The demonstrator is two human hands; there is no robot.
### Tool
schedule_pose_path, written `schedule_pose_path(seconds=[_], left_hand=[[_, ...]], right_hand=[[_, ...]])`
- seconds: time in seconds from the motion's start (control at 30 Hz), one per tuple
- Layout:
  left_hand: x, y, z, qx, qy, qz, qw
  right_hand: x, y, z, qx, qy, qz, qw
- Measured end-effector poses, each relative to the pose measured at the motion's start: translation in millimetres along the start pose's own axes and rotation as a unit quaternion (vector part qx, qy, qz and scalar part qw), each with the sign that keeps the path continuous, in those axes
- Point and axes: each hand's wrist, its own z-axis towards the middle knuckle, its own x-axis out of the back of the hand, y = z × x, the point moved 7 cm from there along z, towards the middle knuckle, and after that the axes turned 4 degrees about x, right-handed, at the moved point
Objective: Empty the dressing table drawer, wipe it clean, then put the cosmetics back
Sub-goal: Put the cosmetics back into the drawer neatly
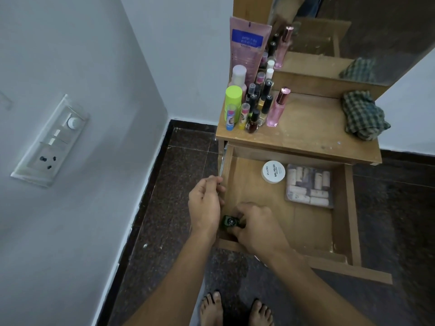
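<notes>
The wooden drawer (256, 198) of the dressing table stands pulled out. In its near left corner my right hand (257, 228) grips a small dark green bottle (229, 222). My left hand (206, 204) hovers over the drawer's left wall, its fingertips pinching a thin metal thing (218, 183) that is too small to name. Further back in the drawer lie a white round nail polish remover jar (273, 172) and a clear packet of small rolls (309, 185). Several cosmetic bottles (253, 107) stand on the tabletop's left side.
A crumpled checked cloth (362, 115) lies at the right on the tabletop (306, 130). A mirror (353, 31) rises behind it. A wall with a switch panel (50, 141) is at the left. My bare feet (235, 309) stand on dark tiles.
</notes>
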Motion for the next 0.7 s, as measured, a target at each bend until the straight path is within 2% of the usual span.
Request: schedule_pose_path(seconds=[0.23, 0.27, 0.33, 0.4, 0.47, 0.7], left_hand=[[-2.9, 4.4, -2.4, -0.016, 0.007, 0.011, 1.000], [-3.2, 5.3, -3.3, -0.023, 0.009, 0.011, 1.000], [-7.6, 11.1, -6.9, -0.048, 0.011, 0.020, 0.999], [-17.5, 20.3, -13.5, -0.080, 0.004, 0.027, 0.996], [-30.5, 29.2, -18.9, -0.104, -0.012, 0.028, 0.994], [-51.0, 38.0, -21.9, -0.132, -0.042, 0.035, 0.990]], right_hand=[[28.9, -7.1, 0.7, -0.005, -0.041, -0.004, 0.999], [48.2, -9.0, 6.0, -0.009, -0.019, -0.006, 1.000], [104.9, -15.4, 22.6, -0.004, 0.102, 0.017, 0.995], [163.0, -18.8, 42.5, -0.011, 0.247, 0.071, 0.966], [200.8, -23.4, 63.9, -0.015, 0.333, 0.066, 0.941], [216.4, -29.0, 107.9, -0.020, 0.340, -0.020, 0.940]])
